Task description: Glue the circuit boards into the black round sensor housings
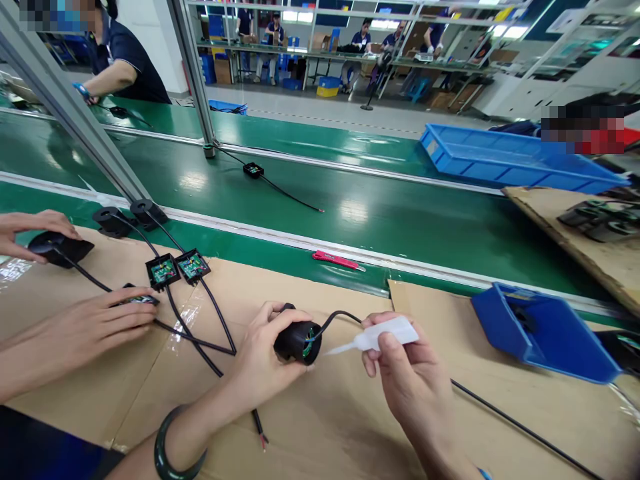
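My left hand [265, 360], with a dark bangle at the wrist, is closed around a black cylindrical housing [295, 340]. The housing's open end faces right and shows a bit of green circuit board inside. A black cable [340, 313] comes out of that end and arches toward my right hand [405, 373]. Between the fingers of my right hand is a white glue bottle [390, 333]. Its thin nozzle points left, just short of the housing's rim. Whether those fingers also hold the cable is hidden.
At left, a co-worker's hands touch a black housing [63, 250] and a small board. Two boxed circuit boards [163, 269] with cables lie on the cardboard [350, 427]. A red utility knife [337, 261] rests ahead; a blue bin [550, 340] stands right. Another boxed board [253, 171] lies on the green belt.
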A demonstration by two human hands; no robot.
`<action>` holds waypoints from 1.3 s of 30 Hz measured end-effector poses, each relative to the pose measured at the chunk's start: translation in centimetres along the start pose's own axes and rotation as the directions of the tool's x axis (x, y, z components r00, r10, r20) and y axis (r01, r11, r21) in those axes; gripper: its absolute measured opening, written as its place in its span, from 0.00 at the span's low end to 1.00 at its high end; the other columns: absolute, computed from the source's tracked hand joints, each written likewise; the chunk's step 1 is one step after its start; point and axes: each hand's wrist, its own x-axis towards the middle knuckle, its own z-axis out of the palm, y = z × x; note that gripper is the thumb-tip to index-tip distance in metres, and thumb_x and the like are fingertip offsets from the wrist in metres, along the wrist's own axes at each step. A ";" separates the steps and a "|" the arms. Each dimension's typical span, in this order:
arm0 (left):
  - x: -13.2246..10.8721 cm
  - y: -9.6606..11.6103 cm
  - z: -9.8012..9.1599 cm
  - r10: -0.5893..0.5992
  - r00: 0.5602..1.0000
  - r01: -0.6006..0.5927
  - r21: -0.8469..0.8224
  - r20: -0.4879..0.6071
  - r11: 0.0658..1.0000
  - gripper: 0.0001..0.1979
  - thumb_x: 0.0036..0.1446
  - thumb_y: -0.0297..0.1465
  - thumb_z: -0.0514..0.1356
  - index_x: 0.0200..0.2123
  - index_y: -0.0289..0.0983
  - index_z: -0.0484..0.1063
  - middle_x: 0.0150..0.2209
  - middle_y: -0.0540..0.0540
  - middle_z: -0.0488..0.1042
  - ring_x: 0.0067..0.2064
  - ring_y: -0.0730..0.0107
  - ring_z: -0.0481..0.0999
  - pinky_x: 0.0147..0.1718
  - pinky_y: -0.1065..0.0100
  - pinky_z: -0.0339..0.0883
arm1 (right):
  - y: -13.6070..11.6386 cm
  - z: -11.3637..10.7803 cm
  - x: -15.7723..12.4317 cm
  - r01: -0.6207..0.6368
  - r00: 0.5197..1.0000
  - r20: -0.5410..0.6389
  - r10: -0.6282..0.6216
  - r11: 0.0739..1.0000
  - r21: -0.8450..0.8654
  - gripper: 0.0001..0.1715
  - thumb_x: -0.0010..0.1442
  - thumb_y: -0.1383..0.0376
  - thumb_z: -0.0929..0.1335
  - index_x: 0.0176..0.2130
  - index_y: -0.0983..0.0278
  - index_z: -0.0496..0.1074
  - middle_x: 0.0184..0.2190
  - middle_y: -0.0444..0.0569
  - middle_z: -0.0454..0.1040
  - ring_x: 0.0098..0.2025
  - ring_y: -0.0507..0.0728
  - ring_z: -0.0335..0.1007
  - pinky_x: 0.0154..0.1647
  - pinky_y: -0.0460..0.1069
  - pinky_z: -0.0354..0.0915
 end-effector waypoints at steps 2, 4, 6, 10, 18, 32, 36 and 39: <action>-0.1 0.0 0.0 0.017 1.000 -0.017 0.004 -0.003 1.000 0.27 0.40 0.20 0.69 0.46 0.44 0.74 0.45 0.46 0.68 0.49 0.61 0.70 0.50 0.62 0.66 | -0.4 0.4 -0.1 0.063 0.997 0.038 -0.060 0.994 -0.090 0.09 0.59 0.59 0.72 0.37 0.61 0.72 0.31 0.45 0.72 0.20 0.47 0.64 0.20 0.43 0.65; -0.1 -0.2 0.0 0.040 0.999 -0.040 0.013 -0.012 0.999 0.26 0.41 0.20 0.68 0.46 0.44 0.74 0.45 0.46 0.68 0.49 0.61 0.70 0.49 0.63 0.66 | -0.9 0.8 -0.2 0.122 0.992 0.061 -0.114 0.979 -0.164 0.08 0.59 0.60 0.71 0.37 0.61 0.72 0.30 0.44 0.73 0.20 0.47 0.65 0.20 0.43 0.65; -0.1 -0.3 0.1 0.058 0.998 -0.057 0.025 -0.019 0.998 0.27 0.42 0.20 0.68 0.46 0.45 0.73 0.46 0.47 0.68 0.50 0.61 0.70 0.50 0.64 0.66 | -1.2 1.1 -0.4 0.198 0.979 0.093 -0.181 0.952 -0.235 0.06 0.60 0.61 0.71 0.37 0.60 0.72 0.31 0.44 0.73 0.21 0.47 0.65 0.20 0.43 0.65; 0.0 -0.5 0.2 0.062 0.998 -0.061 0.039 -0.023 0.997 0.28 0.41 0.19 0.68 0.47 0.45 0.73 0.47 0.46 0.67 0.51 0.61 0.71 0.50 0.64 0.67 | -1.4 1.1 -0.5 0.382 0.924 0.198 -0.329 0.836 -0.394 0.05 0.60 0.65 0.70 0.39 0.60 0.72 0.31 0.45 0.73 0.27 0.51 0.69 0.25 0.45 0.66; 0.0 -0.3 0.2 0.083 0.996 -0.081 0.047 -0.034 0.996 0.28 0.42 0.19 0.67 0.47 0.46 0.73 0.46 0.46 0.66 0.52 0.60 0.70 0.50 0.63 0.67 | -1.5 1.0 -0.7 0.543 0.840 0.308 -0.448 0.689 -0.480 0.10 0.59 0.68 0.70 0.43 0.62 0.70 0.33 0.46 0.74 0.34 0.52 0.69 0.31 0.46 0.65; 0.0 -0.5 0.3 0.095 0.995 -0.092 0.061 -0.042 0.994 0.26 0.44 0.21 0.68 0.47 0.46 0.72 0.46 0.46 0.66 0.52 0.61 0.69 0.50 0.63 0.66 | -1.4 1.4 -0.8 0.571 0.821 0.327 -0.468 0.675 -0.468 0.12 0.58 0.71 0.70 0.43 0.63 0.71 0.33 0.47 0.73 0.34 0.53 0.69 0.32 0.46 0.65; 0.0 -0.5 0.3 0.103 0.994 -0.101 0.051 -0.035 0.994 0.26 0.45 0.21 0.68 0.48 0.46 0.72 0.47 0.46 0.66 0.52 0.61 0.69 0.49 0.64 0.67 | -1.4 1.3 -0.8 0.576 0.817 0.343 -0.463 0.666 -0.474 0.12 0.58 0.71 0.70 0.43 0.63 0.71 0.33 0.47 0.73 0.33 0.53 0.69 0.30 0.47 0.65; -0.1 -0.4 0.3 0.100 0.995 -0.099 0.051 -0.029 0.994 0.26 0.46 0.22 0.67 0.48 0.46 0.71 0.47 0.46 0.66 0.52 0.61 0.69 0.49 0.63 0.67 | -1.5 1.3 -0.8 0.574 0.819 0.344 -0.459 0.659 -0.486 0.12 0.58 0.71 0.70 0.43 0.62 0.71 0.33 0.48 0.74 0.32 0.54 0.69 0.29 0.48 0.65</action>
